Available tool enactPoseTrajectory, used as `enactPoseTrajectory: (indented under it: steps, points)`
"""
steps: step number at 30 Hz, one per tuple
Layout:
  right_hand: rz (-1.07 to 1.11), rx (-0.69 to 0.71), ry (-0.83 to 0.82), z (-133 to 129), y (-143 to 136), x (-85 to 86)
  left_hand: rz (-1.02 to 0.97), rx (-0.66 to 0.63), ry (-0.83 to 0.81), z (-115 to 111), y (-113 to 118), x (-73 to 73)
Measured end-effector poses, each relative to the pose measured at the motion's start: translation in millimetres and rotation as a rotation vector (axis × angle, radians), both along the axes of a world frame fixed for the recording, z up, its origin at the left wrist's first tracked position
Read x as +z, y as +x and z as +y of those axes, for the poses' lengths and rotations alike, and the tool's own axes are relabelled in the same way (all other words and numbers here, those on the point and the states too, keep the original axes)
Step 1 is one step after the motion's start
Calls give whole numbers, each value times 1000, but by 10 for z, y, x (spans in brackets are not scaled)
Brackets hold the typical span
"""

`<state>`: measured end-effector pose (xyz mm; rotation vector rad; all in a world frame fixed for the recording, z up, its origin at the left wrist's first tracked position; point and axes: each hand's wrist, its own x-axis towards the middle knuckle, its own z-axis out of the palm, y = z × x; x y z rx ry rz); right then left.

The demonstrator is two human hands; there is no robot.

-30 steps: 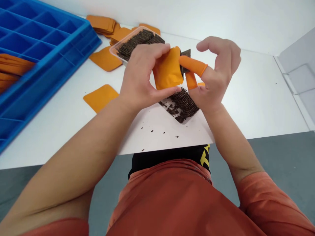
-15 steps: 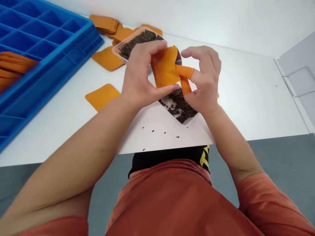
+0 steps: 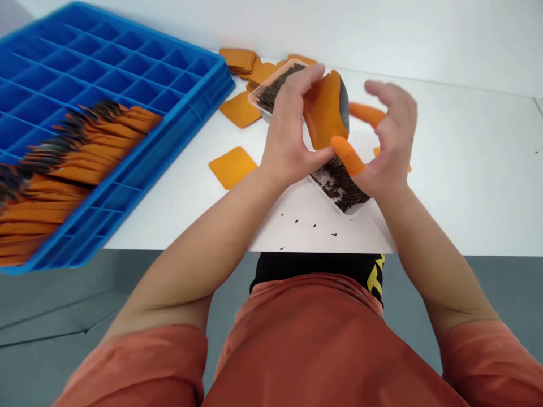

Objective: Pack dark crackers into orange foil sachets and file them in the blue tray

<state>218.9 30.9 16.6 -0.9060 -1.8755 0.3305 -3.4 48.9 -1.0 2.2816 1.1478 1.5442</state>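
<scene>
One left hand [image 3: 289, 129], C-shaped, gripping orange pouch [image 3: 326, 113].

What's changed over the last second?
The right hand has let go of the dark piece it held at the pouch's mouth and opened, finger and thumb spread; whether the piece is inside can't be seen. The view swung left, showing more of the blue crate. Unchanged: left hand holding the orange pouch; flat pouch on the table.
</scene>
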Motion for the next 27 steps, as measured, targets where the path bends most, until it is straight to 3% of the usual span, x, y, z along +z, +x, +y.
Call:
enactPoseTrajectory:
  steps: [5, 10, 18, 21, 24, 27]
  points:
    - [-77, -128, 153, 25, -14, -35, 26, -28, -51, -43, 26, 11]
    - [-317, -235, 233, -9, 20, 31, 198, 92, -75, -116, -55, 114]
    - [-312, -130, 245, -63, -54, 39, 550, 0, -74, -184, -105, 401]
    - [-243, -144, 227, -107, -78, 63, 588, -29, -142, -224, -148, 563]
    - [-179, -160, 223, -157, -108, 96, 669, -21, -268, -297, -378, 818]
    - [-149, -149, 212, -190, -153, 109, 720, 179, -398, -402, -821, 1082]
